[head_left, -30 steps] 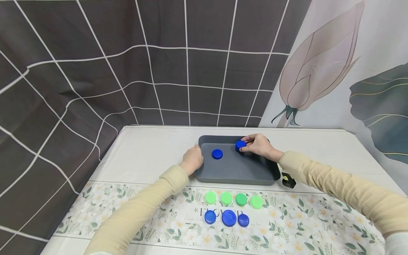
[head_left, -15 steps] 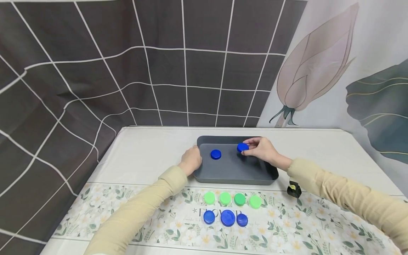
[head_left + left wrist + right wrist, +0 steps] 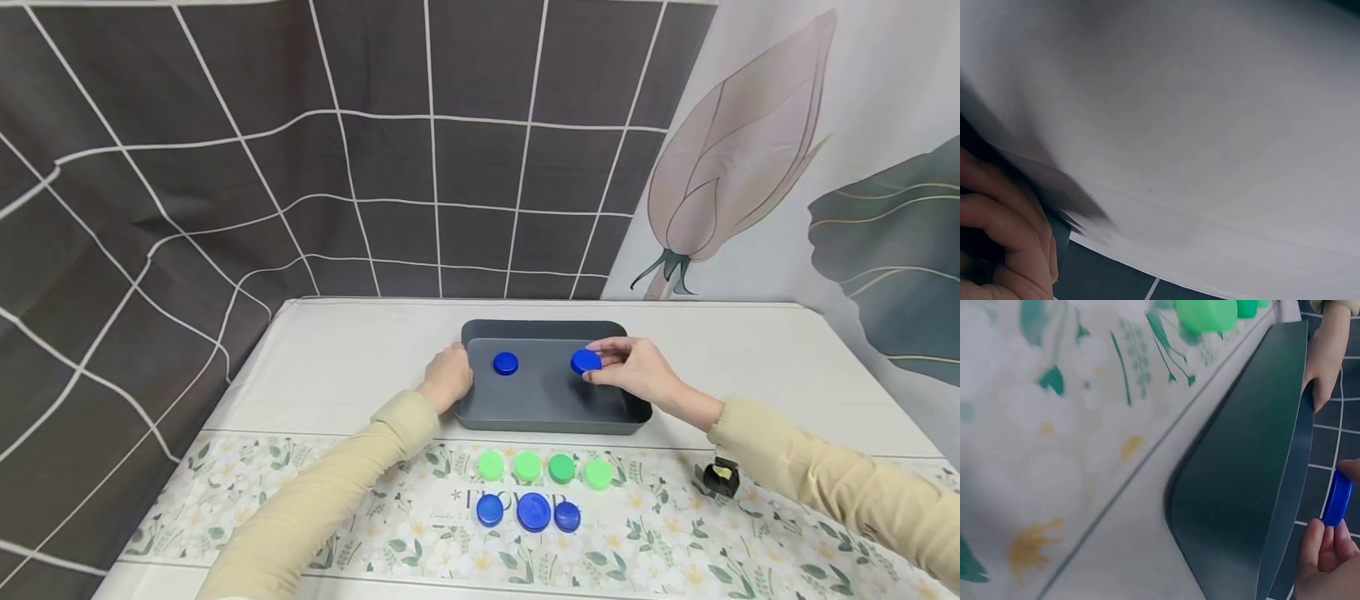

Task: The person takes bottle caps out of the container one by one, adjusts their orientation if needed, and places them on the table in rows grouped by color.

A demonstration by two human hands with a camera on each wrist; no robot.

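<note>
My right hand (image 3: 633, 367) pinches a blue bottle cap (image 3: 586, 361) between thumb and fingers, held over the right half of a dark grey tray (image 3: 551, 418). The right wrist view also shows this cap (image 3: 1337, 497) in the fingertips, above the tray's rim. Inside the tray, left of the middle, lies a second blue cap (image 3: 506, 363). My left hand (image 3: 448, 375) grips the tray's left wall. In the left wrist view its curled fingers (image 3: 1019, 234) show at the lower left.
In front of the tray lie a row of green caps (image 3: 528, 467) and a row of blue caps (image 3: 534, 512) on a floral cloth strip (image 3: 360, 517). A small black device (image 3: 720, 477) hangs under the right sleeve. A dark checked curtain (image 3: 375, 167) stands behind the white table (image 3: 360, 350).
My right hand has moved right and toward me with the blue cap, from the tray's back part to nearer its right side. My left hand keeps its grip on the tray.
</note>
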